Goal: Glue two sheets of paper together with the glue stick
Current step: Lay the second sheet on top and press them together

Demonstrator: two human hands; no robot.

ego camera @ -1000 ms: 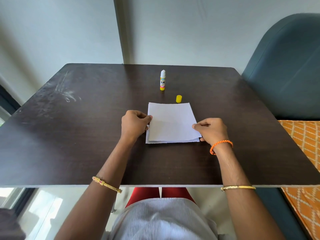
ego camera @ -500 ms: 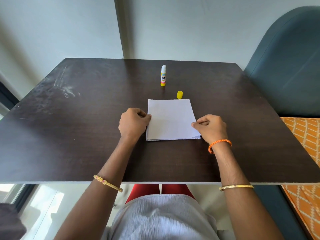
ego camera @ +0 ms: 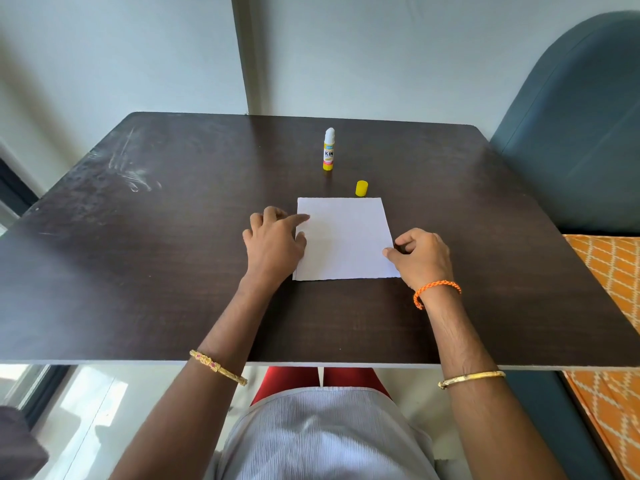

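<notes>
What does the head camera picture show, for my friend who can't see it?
Two hands press on white paper lying on a dark table: the left hand with fingers stretched onto its left edge, the right hand at its right edge. Behind it stand an open glue stick and its yellow cap.

My arms are bare from the elbows down, with no sleeves reaching the forearms. My left forearm carries one gold bangle set with small pink stones, while my right forearm carries a plain gold bangle and, at the wrist, a braided orange thread band. I wear a pale grey ribbed top over red trousers.
</notes>
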